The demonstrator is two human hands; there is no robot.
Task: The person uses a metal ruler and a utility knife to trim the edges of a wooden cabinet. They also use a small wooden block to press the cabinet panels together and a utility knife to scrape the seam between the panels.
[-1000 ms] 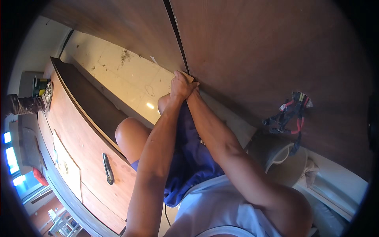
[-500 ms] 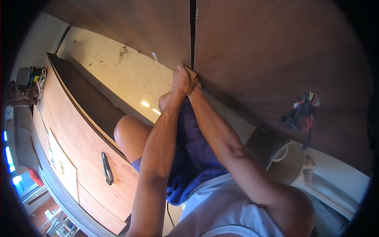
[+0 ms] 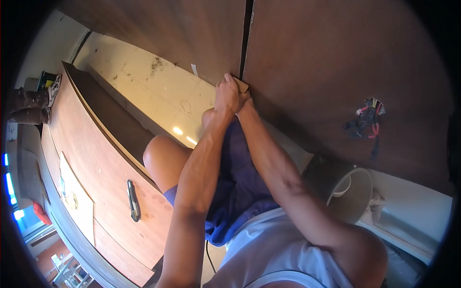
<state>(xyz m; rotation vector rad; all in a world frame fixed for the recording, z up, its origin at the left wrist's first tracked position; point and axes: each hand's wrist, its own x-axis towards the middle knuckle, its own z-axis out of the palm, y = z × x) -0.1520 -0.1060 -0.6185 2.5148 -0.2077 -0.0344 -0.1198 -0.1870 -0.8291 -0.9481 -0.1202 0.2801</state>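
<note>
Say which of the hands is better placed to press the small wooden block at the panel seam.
Probably left. The left hand lies on top, covering the wooden block beside the panel seam. The right hand is mostly hidden beneath it.

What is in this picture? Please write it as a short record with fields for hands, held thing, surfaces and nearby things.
left hand: left hand pressed on a small tan block, at the lower edge of the brown wall panels
right hand: right hand mostly hidden behind the left, at the same block
held thing: small tan block, material unclear
surface: brown wall panels with a dark vertical seam
nearby: wooden cabinet with a black handle; pale tiled floor; bundle of wires on the panel
</note>
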